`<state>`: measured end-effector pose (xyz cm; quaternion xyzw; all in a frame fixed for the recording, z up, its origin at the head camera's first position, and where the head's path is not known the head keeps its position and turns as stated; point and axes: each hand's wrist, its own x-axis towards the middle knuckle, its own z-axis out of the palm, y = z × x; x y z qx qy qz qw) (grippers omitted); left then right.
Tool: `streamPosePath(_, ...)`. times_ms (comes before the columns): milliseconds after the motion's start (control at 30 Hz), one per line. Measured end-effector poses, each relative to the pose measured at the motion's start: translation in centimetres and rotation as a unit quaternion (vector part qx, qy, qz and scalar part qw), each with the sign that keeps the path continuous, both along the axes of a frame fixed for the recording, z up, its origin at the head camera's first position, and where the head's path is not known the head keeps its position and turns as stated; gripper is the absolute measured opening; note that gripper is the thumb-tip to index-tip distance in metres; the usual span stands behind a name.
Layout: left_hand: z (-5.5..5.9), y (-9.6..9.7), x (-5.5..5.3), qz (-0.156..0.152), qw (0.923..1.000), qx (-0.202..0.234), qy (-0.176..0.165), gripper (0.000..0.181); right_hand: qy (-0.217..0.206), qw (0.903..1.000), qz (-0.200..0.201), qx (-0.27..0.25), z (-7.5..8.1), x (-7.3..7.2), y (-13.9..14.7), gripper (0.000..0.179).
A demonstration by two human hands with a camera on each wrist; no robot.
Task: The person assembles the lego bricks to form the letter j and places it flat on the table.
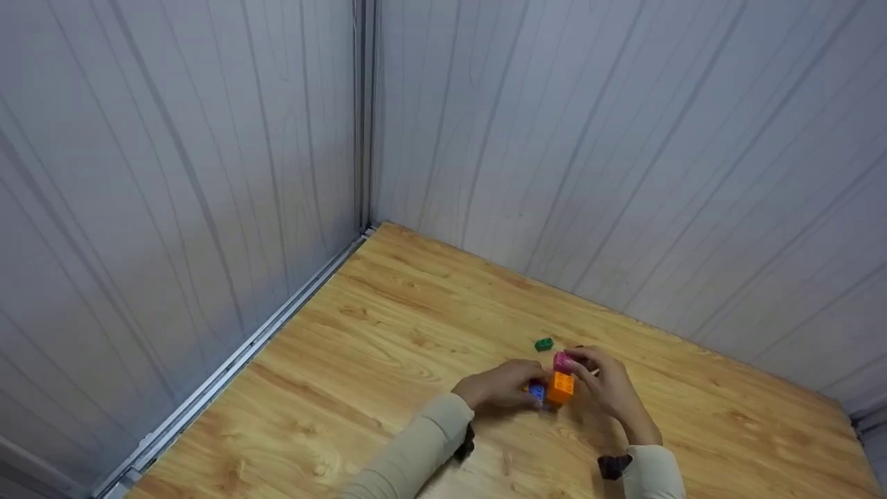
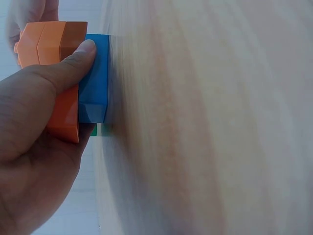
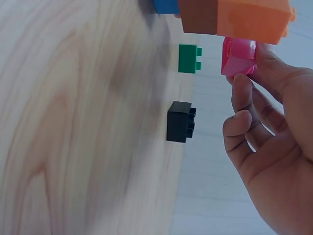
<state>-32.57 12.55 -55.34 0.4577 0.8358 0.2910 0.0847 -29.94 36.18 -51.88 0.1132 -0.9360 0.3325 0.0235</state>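
Note:
My left hand grips a small stack of toy building bricks low over the table. In the left wrist view, orange bricks sit joined to a blue brick, and the thumb presses along the side where the two colours meet. A pink brick is pinched between the thumb and fingertips of my right hand. It is close beside the taller orange part of the stack; whether they touch I cannot tell. The right hand's other fingers are loosely bent.
A green brick lies on the wooden table beyond the hands. Near it is a black brick, mostly hidden behind the right hand in the head view. Pale panelled walls meet in a corner behind the table.

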Motion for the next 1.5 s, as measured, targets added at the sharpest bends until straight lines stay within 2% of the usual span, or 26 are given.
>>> streamPosePath(200,-0.1,0.0,0.0,0.006,0.9999,-0.006,-0.007,0.036,-0.001,1.0000,0.004,-0.001,0.6,0.7,0.1,0.030)
streamPosePath(400,0.0,0.0,-0.1,0.008,0.9999,-0.011,0.004,0.035,0.009,0.9998,-0.016,-0.004,1.5,1.4,0.1,0.028)
streamPosePath(500,0.0,0.0,0.0,0.008,0.9999,-0.010,-0.001,0.035,0.018,0.9997,-0.019,-0.001,1.8,1.9,-0.1,0.027)
streamPosePath(633,0.1,0.0,0.0,0.010,0.9999,-0.009,-0.009,0.035,0.030,0.9995,-0.014,-0.003,2.3,2.5,-0.5,0.026)
streamPosePath(800,0.0,-0.1,0.0,0.006,1.0000,-0.007,0.003,0.035,0.037,0.9993,-0.005,0.003,2.6,3.1,-0.9,0.027)
streamPosePath(1100,0.2,-0.1,0.2,0.004,1.0000,0.000,0.004,0.033,0.016,0.9998,0.002,0.010,2.7,3.8,-1.0,0.026)
streamPosePath(1300,0.3,0.0,0.2,0.007,1.0000,-0.003,0.003,0.033,0.020,0.9997,0.003,0.010,2.7,4.1,-1.1,0.025)
streamPosePath(1500,0.2,0.0,0.2,0.008,0.9999,-0.001,-0.012,0.032,0.004,0.9999,-0.001,0.013,3.0,4.3,-1.3,0.025)
